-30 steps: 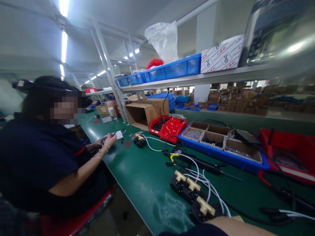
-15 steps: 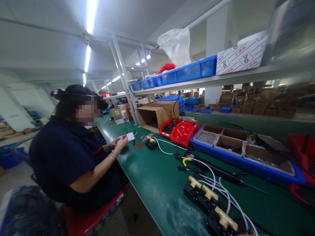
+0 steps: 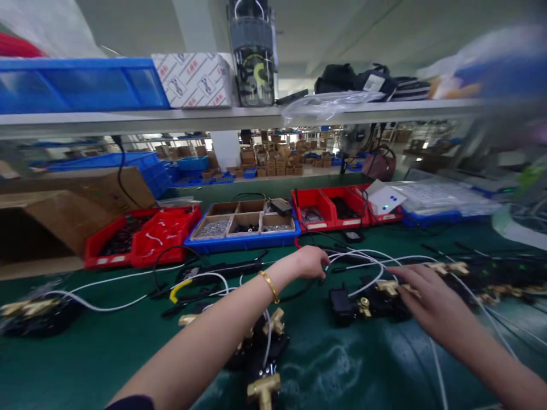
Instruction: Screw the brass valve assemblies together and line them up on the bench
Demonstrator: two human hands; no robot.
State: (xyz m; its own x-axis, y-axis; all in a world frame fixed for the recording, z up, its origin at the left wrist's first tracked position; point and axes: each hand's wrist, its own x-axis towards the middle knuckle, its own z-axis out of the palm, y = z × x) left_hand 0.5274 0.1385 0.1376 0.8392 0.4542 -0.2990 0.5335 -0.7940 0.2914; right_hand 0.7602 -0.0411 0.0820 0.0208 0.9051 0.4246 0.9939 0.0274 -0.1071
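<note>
My left hand (image 3: 311,263), with a gold bangle at its wrist, reaches over the green bench. Its fingers are bent together at the white cables (image 3: 371,256); what they hold is too small to name. On the right, my right hand (image 3: 421,290) has its fingers stretched over a black unit with a brass fitting (image 3: 388,288). A black block (image 3: 341,304) and a round brass port (image 3: 364,307) lie between the hands. Below my left forearm are more black units with brass tees (image 3: 264,388).
Behind the hands stand a blue tray (image 3: 243,245) with cardboard compartments and red bins (image 3: 164,236). A shelf (image 3: 256,118) crosses above. A black-handled tool (image 3: 231,269) lies left of my left hand. More brass-fitted units (image 3: 29,309) sit far left.
The view has swung right, away from the seated person, who is out of view. Both my hands and forearms have come into view over the bench.
</note>
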